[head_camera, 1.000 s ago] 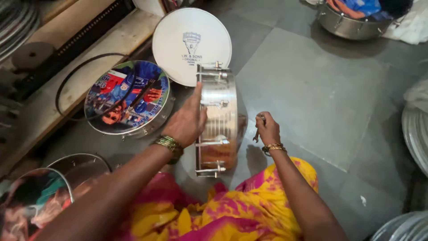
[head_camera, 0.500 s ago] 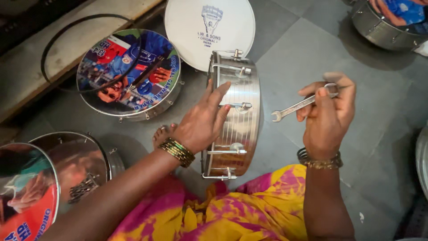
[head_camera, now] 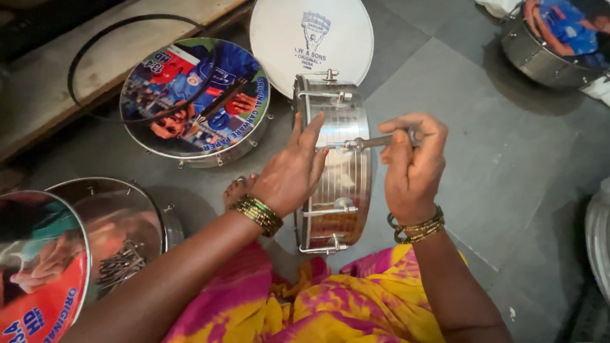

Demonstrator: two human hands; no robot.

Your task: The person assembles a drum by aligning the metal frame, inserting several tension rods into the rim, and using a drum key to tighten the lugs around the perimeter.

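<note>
From the head camera, you have the steel drum shell [head_camera: 337, 171] stood on its edge on the grey stone floor [head_camera: 502, 159], just in front of your knees, so that its curved wall and the row of tension rods face up at you. Your left hand [head_camera: 293, 170] lies flat against the shell's near side, fingers [head_camera: 311, 130] spread and extended rather than curled, which looks meant to stop the round body rolling or tipping. Your right hand [head_camera: 413, 166] is closed in a fist round the handle of a metal tuning key [head_camera: 372, 142], whose tip sits on a lug at the upper part of the shell; holding it level there lets you turn the rod squarely. Behind the shell a white drumhead [head_camera: 311, 41] lies flat on the floor, touching its far end. To the left, a finished drum with a colourful printed skin [head_camera: 197, 98] rests with a black hoop [head_camera: 101, 63] lying partly over it, towards the wooden ledge [head_camera: 57, 82]. At the lower left corner an open steel shell [head_camera: 121, 228] holds loose metal rods, near your left arm.
</note>
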